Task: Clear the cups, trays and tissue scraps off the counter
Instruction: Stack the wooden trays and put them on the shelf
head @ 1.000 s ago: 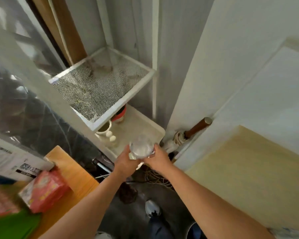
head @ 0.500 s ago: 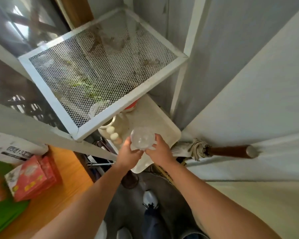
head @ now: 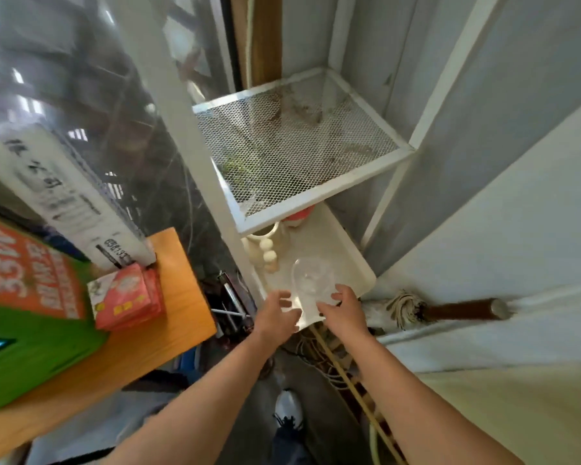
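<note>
One clear plastic cup (head: 311,280) — see-through, upright on the white tray (head: 353,260) — both hands (head: 277,315) loose-fingered, released beside it.

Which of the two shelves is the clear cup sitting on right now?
The lower solid white shelf, nearest the hands; the clear cup stands on it. The mesh shelf sits higher.

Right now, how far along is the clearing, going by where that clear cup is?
Done: the clear cup sits on the white tray on the lower shelf. In hand: the left hand and right hand are open at its base, no grip visible. Left: cannot tell; only a corner of the wooden counter shows, holding boxes.
</note>
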`<state>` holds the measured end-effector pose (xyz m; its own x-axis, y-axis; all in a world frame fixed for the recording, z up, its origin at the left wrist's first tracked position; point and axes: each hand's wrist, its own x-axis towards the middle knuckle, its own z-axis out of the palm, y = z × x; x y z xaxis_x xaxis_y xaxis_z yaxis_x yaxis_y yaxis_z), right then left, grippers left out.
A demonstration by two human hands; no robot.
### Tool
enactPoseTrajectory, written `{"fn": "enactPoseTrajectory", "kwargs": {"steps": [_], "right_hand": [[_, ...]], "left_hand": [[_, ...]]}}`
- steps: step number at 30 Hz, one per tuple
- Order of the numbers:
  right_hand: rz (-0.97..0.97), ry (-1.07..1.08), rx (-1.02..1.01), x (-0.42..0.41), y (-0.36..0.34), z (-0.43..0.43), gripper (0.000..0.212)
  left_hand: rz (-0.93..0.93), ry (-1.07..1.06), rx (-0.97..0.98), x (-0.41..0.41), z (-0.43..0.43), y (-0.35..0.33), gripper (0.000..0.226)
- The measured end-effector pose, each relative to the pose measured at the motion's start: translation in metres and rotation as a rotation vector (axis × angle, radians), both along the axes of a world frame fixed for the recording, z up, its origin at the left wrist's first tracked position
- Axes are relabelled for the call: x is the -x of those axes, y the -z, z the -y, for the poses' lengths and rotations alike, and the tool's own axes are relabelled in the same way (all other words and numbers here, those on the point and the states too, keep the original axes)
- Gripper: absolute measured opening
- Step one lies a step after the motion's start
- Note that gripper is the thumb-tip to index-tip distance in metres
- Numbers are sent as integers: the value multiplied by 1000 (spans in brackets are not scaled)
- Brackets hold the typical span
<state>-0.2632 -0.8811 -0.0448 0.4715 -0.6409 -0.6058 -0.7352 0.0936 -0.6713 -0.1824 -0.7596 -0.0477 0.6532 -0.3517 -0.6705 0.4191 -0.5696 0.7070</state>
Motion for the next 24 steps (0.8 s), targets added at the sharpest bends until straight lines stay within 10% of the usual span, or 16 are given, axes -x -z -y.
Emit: {"fn": "enactPoseTrajectory", "kwargs": {"steps": [14, 24], "right_hand": [[50, -324, 193, 48, -92, -202, 10], [169, -980, 263, 41, -138, -511, 11]], "left_hand": [[382, 323, -159, 73, -240, -105, 20], [488, -17, -397, 121, -551, -152, 18]]}}
